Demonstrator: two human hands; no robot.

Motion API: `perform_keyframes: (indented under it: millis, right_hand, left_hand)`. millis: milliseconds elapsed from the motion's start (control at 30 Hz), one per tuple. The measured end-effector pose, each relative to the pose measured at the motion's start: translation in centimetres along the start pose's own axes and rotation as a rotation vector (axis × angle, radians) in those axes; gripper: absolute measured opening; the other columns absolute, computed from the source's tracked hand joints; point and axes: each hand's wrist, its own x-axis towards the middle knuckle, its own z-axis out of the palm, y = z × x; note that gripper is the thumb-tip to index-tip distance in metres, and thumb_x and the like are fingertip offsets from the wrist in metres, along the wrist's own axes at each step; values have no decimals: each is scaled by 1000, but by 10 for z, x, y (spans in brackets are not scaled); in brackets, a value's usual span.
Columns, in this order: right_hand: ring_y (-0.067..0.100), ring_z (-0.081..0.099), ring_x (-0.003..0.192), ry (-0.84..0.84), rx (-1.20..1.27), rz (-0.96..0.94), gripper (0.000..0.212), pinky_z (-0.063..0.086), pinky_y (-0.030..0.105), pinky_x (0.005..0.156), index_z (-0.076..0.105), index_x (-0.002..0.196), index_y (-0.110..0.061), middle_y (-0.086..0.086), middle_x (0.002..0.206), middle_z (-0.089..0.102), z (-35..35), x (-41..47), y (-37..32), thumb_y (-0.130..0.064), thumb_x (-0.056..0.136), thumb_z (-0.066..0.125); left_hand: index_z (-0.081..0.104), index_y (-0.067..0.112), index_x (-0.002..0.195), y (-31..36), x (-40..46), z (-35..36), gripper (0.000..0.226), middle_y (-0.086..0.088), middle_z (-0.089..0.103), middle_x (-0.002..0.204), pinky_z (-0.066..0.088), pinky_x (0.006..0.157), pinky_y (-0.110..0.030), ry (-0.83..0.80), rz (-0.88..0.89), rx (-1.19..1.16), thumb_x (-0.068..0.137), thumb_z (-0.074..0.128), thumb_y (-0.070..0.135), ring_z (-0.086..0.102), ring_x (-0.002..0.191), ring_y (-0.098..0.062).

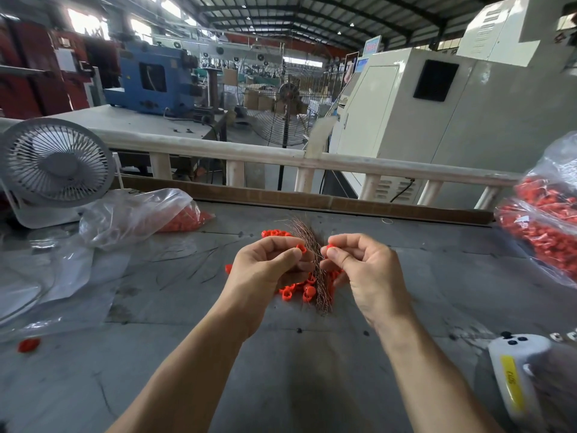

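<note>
Looking down in the head view, the left hand [265,270] pinches a red plastic cap [301,247], fingers curled, above the worktop [281,370]; the right hand [362,270] pinches a second cap [330,246]. A wire bundle [304,234] fans between them. Caps seem light, stiff, slick: grip their sides; wires likely bend.

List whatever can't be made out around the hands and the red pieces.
1. Head view: thumb and forefinger of the left hand hide most of its red cap.
2. Fingers of the right hand cover most of the other cap.
3. Wire bundle: single strands too thin to follow into either cap.
4. Right bag: cut off by the frame edge.
</note>
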Motion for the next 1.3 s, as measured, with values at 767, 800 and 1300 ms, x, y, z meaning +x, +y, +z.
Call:
perform_keyframes:
  millis: [767, 800, 1300]
  right_hand:
    - [5, 73, 86, -37, -194, -269, 19, 58, 22, 78, 79, 88, -34, -18, 86, 77, 12, -15, -15, -15, 87, 81]
    - [4, 73, 88, -38, -201, -289, 19, 57, 19, 79, 79, 89, -33, -19, 88, 76, 12, -15, -16, -15, 88, 81]
    - [5, 71, 96, -48, -182, -354, 18, 52, 14, 85, 81, 90, -26, -16, 94, 76, 12, -14, -14, -8, 87, 80]
  left_hand:
    - [72, 1, 107, 2, -4, 5, 13, -17, 78, 90, 60, 75, -27, -40, 75, 91, 96, 65, 1, 76, 83, -24]
    - [72, 1, 107, 2, -4, 5, 13, -18, 78, 91, 60, 75, -27, -40, 84, 99, 96, 65, 1, 76, 84, -25]
    - [74, 5, 104, 2, -4, 6, 11, -14, 78, 89, 60, 76, -26, -21, 143, 162, 95, 68, 3, 77, 86, -26]
